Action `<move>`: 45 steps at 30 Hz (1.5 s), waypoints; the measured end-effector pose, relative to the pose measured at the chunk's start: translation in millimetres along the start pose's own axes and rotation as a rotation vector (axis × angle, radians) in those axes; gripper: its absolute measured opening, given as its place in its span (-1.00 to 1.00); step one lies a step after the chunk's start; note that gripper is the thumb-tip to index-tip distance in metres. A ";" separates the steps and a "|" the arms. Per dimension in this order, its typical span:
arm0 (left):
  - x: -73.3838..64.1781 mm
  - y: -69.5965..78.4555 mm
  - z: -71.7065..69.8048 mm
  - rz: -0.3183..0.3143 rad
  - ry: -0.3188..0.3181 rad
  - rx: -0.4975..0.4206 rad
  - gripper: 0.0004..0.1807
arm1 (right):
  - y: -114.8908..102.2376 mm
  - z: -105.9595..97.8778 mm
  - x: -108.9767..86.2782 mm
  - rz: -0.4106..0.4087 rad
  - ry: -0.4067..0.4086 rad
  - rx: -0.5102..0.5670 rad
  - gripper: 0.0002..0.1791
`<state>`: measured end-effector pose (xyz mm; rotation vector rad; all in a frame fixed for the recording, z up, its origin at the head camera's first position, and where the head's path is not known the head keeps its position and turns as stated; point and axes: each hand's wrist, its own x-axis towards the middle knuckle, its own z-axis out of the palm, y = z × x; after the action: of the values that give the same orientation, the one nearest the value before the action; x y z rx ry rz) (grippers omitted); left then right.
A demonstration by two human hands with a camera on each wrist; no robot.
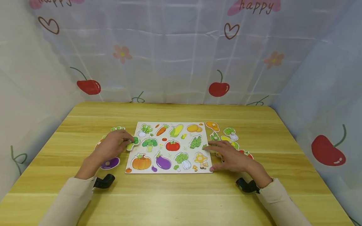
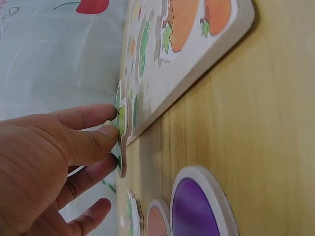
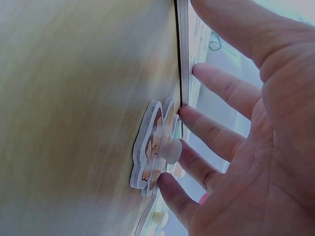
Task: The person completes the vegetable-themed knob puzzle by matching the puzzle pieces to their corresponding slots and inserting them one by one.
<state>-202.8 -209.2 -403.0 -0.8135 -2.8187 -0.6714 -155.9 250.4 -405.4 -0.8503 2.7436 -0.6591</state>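
Broccoli piece [image 1: 133, 143] is at the board's 9 o'clock edge, partly over it, tilted in the left wrist view; contact with the board unclear. Left hand [image 1: 114, 144] pinches it between thumb and fingertips, likely by a knob mostly hidden there, which would keep the outline free for fitting. Matching broccoli outline [image 1: 149, 145] lies near, at the piece's 3 o'clock, so the piece is probably held here to line up. Puzzle board [image 1: 169, 154] lies flat. Right hand [image 1: 230, 157] is well apart from the left, fingers spread and straight, gripping nothing, fingertips at the board's 3 o'clock edge, probably to steady it. Mushroom piece [image 3: 151, 147] sits under that hand, knob up, handy for picking; finger contact with it can't be told. Eggplant piece [image 1: 110, 163] at 8 o'clock, potato piece [image 1: 212, 126] at 2, both off the board on the table [image 1: 169, 201], presumably for easy reach
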 end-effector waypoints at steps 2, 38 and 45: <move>3.6 2.5 1.4 0.012 0.000 -0.001 -0.85 | 0.1 -1.2 0.1 -0.003 0.004 -0.003 -0.19; 33.9 35.3 29.8 0.044 -0.126 -0.022 -0.85 | 0.8 1.3 -0.4 0.011 -0.004 0.023 -0.18; 33.5 34.8 32.0 0.041 -0.130 -0.028 -0.85 | 0.8 1.2 -0.1 0.005 -0.002 0.020 -0.18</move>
<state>-212.6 -152.5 -410.1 -0.9508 -2.9043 -0.6774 -155.8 250.6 -406.8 -0.8387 2.7314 -0.6834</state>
